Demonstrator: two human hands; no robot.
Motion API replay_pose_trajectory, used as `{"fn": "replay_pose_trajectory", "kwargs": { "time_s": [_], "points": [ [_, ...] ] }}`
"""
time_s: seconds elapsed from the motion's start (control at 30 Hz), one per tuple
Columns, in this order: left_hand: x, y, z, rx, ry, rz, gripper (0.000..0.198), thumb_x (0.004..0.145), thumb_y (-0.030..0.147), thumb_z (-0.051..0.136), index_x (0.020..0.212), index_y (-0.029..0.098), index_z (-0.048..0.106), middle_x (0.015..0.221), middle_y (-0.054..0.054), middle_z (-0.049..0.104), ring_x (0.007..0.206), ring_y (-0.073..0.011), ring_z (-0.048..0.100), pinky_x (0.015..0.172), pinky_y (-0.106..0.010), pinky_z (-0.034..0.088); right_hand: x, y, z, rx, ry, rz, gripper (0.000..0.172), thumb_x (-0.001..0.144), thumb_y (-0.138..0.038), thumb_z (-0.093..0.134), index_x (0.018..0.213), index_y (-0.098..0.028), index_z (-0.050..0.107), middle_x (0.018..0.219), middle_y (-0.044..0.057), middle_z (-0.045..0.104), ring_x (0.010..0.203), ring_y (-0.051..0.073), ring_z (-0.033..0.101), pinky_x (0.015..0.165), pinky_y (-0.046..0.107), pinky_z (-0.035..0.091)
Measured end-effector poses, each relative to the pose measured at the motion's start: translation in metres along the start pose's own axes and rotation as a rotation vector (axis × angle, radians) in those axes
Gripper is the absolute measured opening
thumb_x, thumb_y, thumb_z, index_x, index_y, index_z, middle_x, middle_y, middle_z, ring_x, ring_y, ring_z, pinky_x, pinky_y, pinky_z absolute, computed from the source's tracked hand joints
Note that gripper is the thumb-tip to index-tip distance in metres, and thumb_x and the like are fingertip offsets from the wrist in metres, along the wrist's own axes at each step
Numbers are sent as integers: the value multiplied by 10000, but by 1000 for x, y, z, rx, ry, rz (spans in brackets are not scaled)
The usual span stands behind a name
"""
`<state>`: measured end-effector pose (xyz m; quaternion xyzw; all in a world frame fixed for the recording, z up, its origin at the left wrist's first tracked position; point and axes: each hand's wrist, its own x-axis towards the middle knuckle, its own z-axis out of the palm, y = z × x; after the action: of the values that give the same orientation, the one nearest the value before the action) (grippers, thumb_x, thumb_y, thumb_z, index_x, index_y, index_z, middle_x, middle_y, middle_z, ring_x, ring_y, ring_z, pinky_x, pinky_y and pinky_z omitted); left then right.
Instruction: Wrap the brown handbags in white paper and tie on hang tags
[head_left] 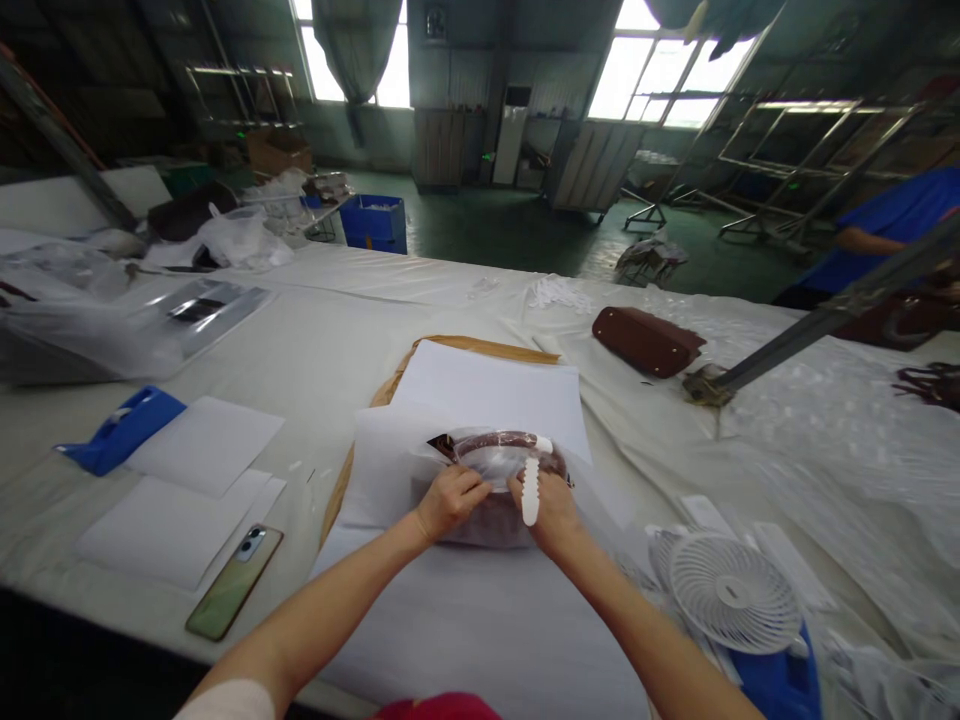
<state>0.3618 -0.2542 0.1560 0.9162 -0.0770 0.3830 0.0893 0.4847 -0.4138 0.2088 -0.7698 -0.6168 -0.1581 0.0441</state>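
Observation:
In front of me a brown handbag (495, 530) sits inside a translucent plastic bag (431, 482), its curved handle (502, 440) sticking up under clear film. My left hand (454, 500) is closed, pinching the plastic bag's edge at the left of the handbag's top. My right hand (547, 503) is closed at the right of the same edge, fingertips partly hidden. Across its fingers stands a white strip with wavy edges (531, 492); whether the fingers grip this strip I cannot tell. A dark pointed tag (441, 443) shows by the handle's left end. White paper sheets (487, 385) lie underneath.
At left are a phone (235, 582), loose white sheets (180, 520) and a blue object (124, 430). A white fan (733, 592) stands at right. Another brown bag (646, 340) lies beyond, near a slanted metal pole (810, 330). A person in blue (900, 220) works at far right.

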Motion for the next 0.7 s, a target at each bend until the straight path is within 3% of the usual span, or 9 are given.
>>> {"fn": "replay_pose_trajectory", "kwargs": {
  "time_s": [0.17, 0.27, 0.37, 0.43, 0.57, 0.7],
  "points": [
    [2, 12, -8, 65, -62, -30, 295, 948, 163, 395, 885, 159, 684, 734, -53, 612, 735, -139, 569, 756, -304, 491, -30, -15, 15, 3, 262, -37, 250, 929, -114, 448, 1008, -118, 685, 913, 143, 659, 965, 249, 580, 828, 392, 483],
    [2, 26, -17, 156, -131, -43, 251, 951, 188, 425, 1013, 174, 668, 937, -80, 671, 894, -165, 596, 911, -384, 454, -43, -24, 27, -33, 334, -16, 291, 921, -93, 446, 1122, -105, 656, 1064, 163, 651, 1108, 274, 548, 913, 427, 476],
    [-6, 39, -17, 263, -198, -93, 352, 950, 206, 435, 1280, 222, 556, 1248, -108, 607, 1141, -211, 540, 1058, -482, 342, -56, -28, 42, -43, 316, 13, 369, 908, -72, 422, 1225, -91, 610, 1203, 179, 609, 1237, 298, 482, 992, 463, 442],
    [-15, 45, -11, 320, -244, -126, 418, 941, 224, 454, 1355, 253, 497, 1342, -111, 549, 1213, -238, 500, 1094, -528, 285, -64, -31, 52, -46, 297, 37, 417, 896, -61, 411, 1277, -90, 577, 1270, 183, 577, 1283, 305, 448, 1021, 477, 421],
    [-32, 54, 4, 340, -279, -147, 496, 898, 213, 519, 1377, 333, 475, 1402, -116, 496, 1239, -279, 484, 1103, -595, 229, -82, -45, 62, -38, 202, 138, 479, 883, -54, 395, 1334, -136, 534, 1347, 182, 529, 1310, 300, 431, 1027, 532, 395],
    [-40, 58, 15, 312, -241, -165, 497, 864, 220, 579, 1339, 354, 525, 1409, -140, 480, 1231, -323, 477, 1092, -638, 182, -107, -58, 59, 29, 76, 198, 505, 884, -69, 402, 1374, -164, 485, 1437, 159, 441, 1368, 266, 355, 1070, 545, 328]
  ]
}}
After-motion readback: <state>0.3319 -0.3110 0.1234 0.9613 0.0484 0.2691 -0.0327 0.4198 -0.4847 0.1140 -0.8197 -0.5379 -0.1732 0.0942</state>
